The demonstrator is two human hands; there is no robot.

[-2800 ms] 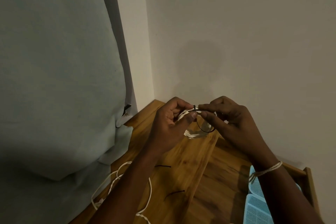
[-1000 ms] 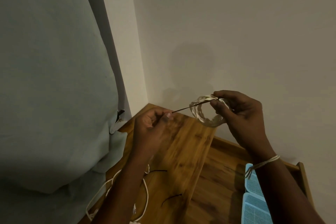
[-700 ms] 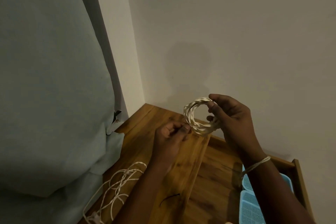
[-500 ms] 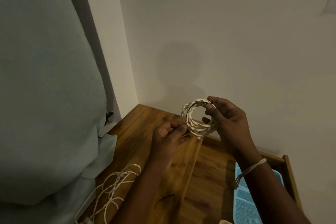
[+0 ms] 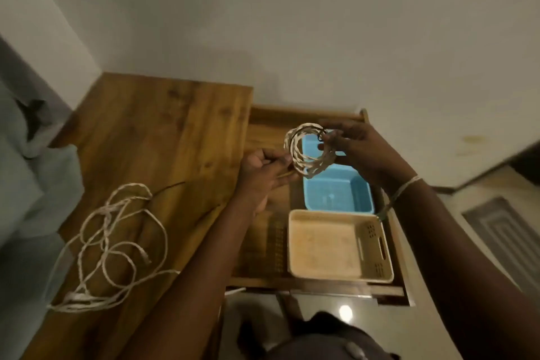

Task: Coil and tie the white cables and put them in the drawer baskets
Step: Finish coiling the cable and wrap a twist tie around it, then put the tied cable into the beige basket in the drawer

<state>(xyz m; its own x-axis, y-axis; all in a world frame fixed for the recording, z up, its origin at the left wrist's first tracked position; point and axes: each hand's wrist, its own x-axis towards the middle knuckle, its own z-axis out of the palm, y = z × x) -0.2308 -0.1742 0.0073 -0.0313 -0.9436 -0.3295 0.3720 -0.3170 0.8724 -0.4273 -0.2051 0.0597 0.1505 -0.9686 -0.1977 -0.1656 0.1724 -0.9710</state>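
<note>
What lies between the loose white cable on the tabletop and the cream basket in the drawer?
In the head view, the person's left forearm crosses between loose cable and cream basket.

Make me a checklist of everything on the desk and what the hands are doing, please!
Surface: wooden desktop, open drawer beside it.
Job's things: coiled white cable held above the blue basket; beige basket holds nothing.
Clutter: black ties on the desktop.
Hands: right hand grips the coil; left hand pinches a thin strand.
Cables: loose white cable lying uncoiled.
Surroundings: white wall, grey fabric.
</note>
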